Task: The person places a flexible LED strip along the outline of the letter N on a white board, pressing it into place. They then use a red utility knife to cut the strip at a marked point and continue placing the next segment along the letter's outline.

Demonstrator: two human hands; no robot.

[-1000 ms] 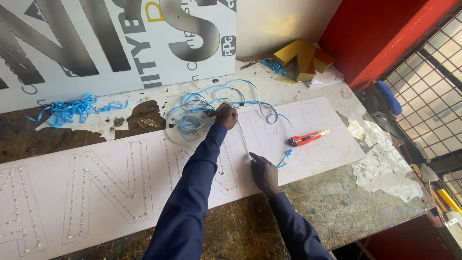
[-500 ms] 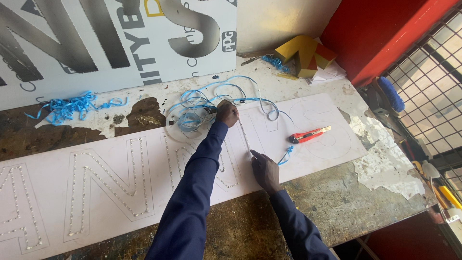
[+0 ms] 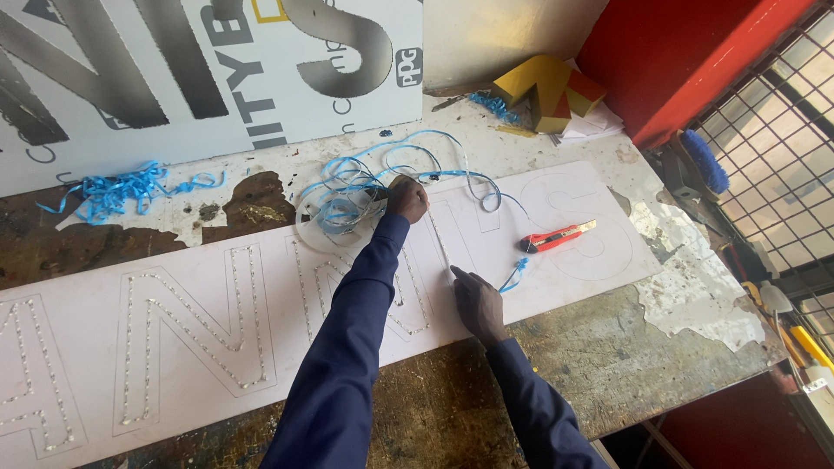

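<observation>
My left hand [image 3: 407,198] reaches far across the long white sign board [image 3: 208,347] and is closed around the upper end of a thin pale strip [image 3: 441,249], right beside a tangle of blue film ribbon [image 3: 347,195]. My right hand [image 3: 476,302] is nearer to me, its fingers curled and its index fingertip pinning the strip's lower end to the board. The strip runs straight between the two hands along a letter outline. Dotted letter outlines [image 3: 195,334] cover the board to the left.
A red utility knife [image 3: 556,236] lies on the board to the right of my hands. More blue ribbon [image 3: 117,189] lies at the back left of the worn workbench [image 3: 608,339]. A printed sign panel [image 3: 217,69], yellow-red letter shapes [image 3: 547,87] and a wire mesh [image 3: 773,174] border the bench.
Both hands stay on the strip in nearly the same places. Only the view shifts slightly.
</observation>
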